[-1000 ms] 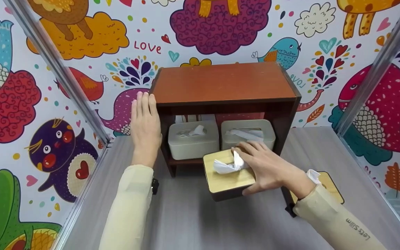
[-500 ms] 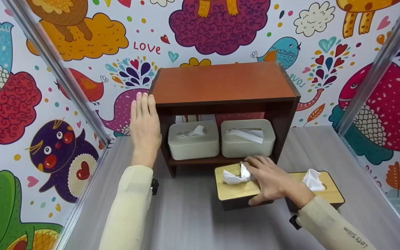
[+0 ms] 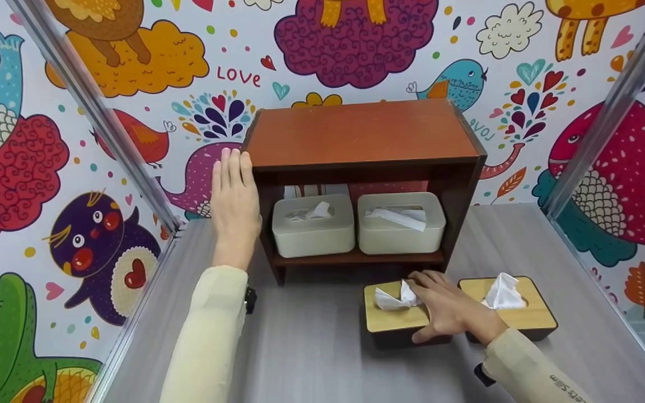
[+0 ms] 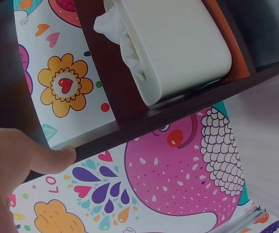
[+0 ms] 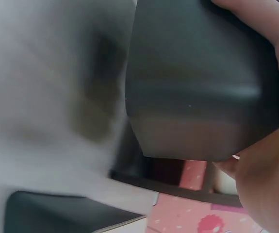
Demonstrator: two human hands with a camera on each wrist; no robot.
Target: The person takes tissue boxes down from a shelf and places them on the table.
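My right hand [image 3: 448,313] grips a tissue box [image 3: 389,322] with a pale wooden lid and a dark body, thumb on the near side and fingers over the far side. White tissue sticks up through its lid. In the right wrist view its dark underside is tipped toward the camera, apart from the grey table. Against the left side of a small brown shelf [image 3: 356,134] lies my left hand [image 3: 235,210], fingers straight and pointing up. Its thumb [image 4: 52,158] reaches the side panel's edge in the left wrist view.
Inside the shelf stand two light grey tissue boxes, a left one [image 3: 314,240] and a right one [image 3: 401,240]. A second wooden-lidded tissue box [image 3: 535,319] stands on the grey table [image 3: 294,347], right of the held one. Patterned walls with metal corner posts surround the table.
My right hand has carried the wooden-lidded tissue box from before the shelf toward the right and nearer me, beside the other wooden-lidded one. My left hand has stayed at the shelf's side.
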